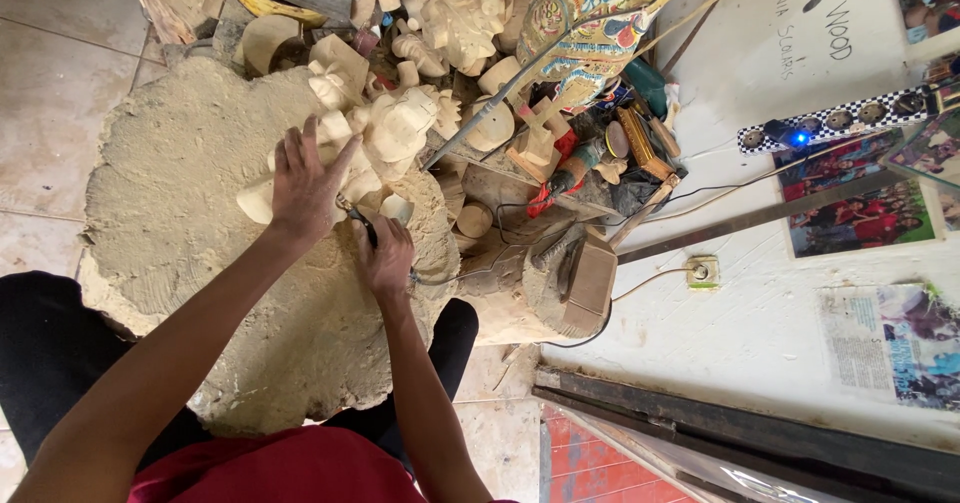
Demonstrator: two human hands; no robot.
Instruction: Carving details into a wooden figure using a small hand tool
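The left hand point(303, 185) lies spread, fingers flat, pressing down a pale wooden carving point(385, 133) on the big rough wood block point(180, 213). Just beside it the right hand point(385, 255) is closed in a fist around a dark-handled tool point(362, 225), its tip at the carving's lower edge. More unpainted carved pieces point(455, 18) are heaped behind, near a painted figure point(580, 33).

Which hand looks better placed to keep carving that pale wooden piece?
Probably the right hand: it grips a dark tool at the pale wooden carving. The left hand lies spread on the carving, steadying it.
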